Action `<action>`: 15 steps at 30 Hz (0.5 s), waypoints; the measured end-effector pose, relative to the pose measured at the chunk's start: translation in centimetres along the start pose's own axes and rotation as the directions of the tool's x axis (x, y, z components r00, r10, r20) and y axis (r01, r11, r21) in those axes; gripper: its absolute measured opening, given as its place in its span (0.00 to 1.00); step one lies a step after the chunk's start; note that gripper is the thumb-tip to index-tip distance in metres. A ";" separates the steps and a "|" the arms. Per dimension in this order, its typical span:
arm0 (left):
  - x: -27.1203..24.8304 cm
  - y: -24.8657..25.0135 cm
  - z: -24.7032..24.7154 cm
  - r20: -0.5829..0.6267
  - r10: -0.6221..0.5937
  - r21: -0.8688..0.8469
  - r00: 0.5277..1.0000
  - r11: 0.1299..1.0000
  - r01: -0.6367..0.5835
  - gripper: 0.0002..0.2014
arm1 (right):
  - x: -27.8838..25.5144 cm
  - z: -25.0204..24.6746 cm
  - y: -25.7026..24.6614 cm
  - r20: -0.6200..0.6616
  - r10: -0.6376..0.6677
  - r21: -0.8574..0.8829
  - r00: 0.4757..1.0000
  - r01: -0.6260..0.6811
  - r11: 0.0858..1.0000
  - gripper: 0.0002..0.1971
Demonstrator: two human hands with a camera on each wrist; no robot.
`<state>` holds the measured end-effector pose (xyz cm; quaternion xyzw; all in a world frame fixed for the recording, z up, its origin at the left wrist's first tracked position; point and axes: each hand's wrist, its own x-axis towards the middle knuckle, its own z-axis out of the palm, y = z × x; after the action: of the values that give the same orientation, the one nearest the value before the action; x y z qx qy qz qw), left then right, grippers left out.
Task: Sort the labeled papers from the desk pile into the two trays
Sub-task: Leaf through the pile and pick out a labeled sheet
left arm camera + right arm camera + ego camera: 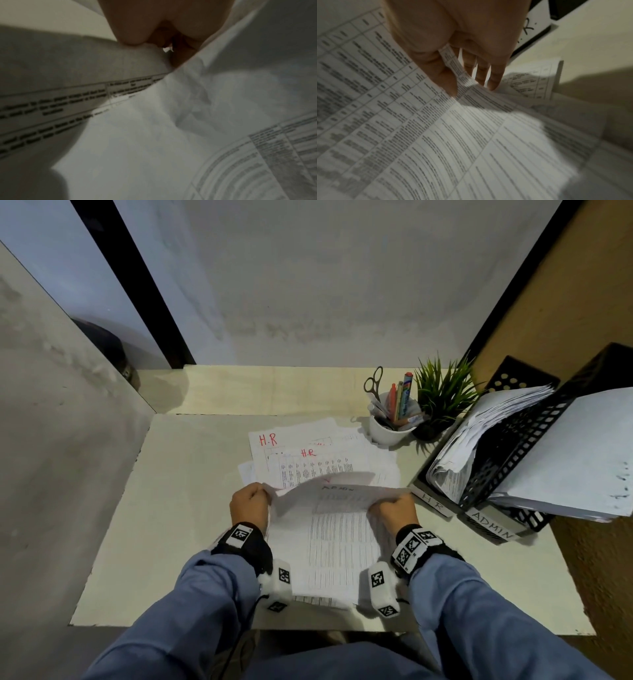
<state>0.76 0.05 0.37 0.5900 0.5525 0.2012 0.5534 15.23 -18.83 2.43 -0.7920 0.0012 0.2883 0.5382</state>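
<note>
Both hands hold one printed sheet (337, 529) marked ADMIN, lifted off the desk and sagging in the middle. My left hand (249, 503) grips its far left corner, and my right hand (394, 508) pinches its far right corner between thumb and fingers (448, 81). The same sheet (436, 135) fills the right wrist view, and its paper (154, 135) fills the left wrist view below my left hand (163, 27). Beyond it lies the desk pile (308, 453), its top sheets marked H.R in red. The H.R tray (430, 498) and the ADMIN tray (493, 530) stand at the right, both holding papers.
A white cup (390, 429) with scissors and pens stands behind the pile, with a small green plant (443, 392) beside it. The desk (191, 508) is boxed in by grey walls at left and back, and a brown panel at right.
</note>
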 end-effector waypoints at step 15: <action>-3.9 5.5 1.5 0.303 0.142 -0.226 0.942 0.971 -0.074 0.15 | -2.0 -0.9 -6.3 -0.010 -0.136 0.302 0.991 0.133 0.944 0.12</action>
<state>3.20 -2.76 6.13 0.5818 0.3985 0.1917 0.6826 15.93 -17.54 8.90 -0.6971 -0.0118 0.2516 0.6713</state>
